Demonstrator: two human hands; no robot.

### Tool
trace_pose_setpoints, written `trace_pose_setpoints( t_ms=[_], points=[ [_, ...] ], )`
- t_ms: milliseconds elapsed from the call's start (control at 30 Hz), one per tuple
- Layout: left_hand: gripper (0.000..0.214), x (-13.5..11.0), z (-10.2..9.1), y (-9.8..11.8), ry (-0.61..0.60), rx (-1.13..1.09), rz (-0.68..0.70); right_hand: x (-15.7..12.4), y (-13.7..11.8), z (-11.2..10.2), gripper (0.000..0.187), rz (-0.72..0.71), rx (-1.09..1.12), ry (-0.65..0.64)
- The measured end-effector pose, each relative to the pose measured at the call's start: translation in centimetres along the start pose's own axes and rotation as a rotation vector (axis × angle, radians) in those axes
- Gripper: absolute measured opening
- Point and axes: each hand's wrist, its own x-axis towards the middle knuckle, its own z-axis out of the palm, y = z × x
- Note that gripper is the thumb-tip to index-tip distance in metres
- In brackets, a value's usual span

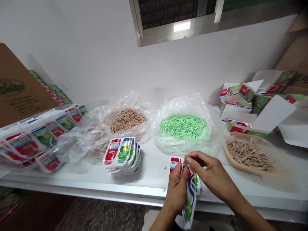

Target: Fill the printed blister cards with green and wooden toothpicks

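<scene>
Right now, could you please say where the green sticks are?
In the head view, the green sticks lie right of centre, in a plastic bag beyond the right hand.

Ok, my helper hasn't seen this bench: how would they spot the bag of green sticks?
On the white table, look beyond the right hand toward the wall. There, the open clear bag holds bright green sticks, unlike the brown sticks on either side.
</scene>
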Motion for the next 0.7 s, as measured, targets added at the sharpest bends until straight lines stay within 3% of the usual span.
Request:
trace_pose_setpoints(
  t_ms=[333, 567, 700],
  points=[
    [0.039, -0.17, 0.14, -0.01, 0.029, -0.045, -0.003, 0.00, -0.29, -0.09, 0.018, -0.002, -0.095, 0.003],
    [0.035, -0.16, -0.10, -0.34, 0.028, 0.028, -0.014, 0.00, -0.24, 0.01, 0.022, 0.007, 0.040, -0.031],
    [0.036, -0.21, -0.28, -0.26, 0.043, 0.035, 0.016, -0.40, -0.25, -0.31, 0.014, -0.039, -0.123, 0.006]
  ],
)
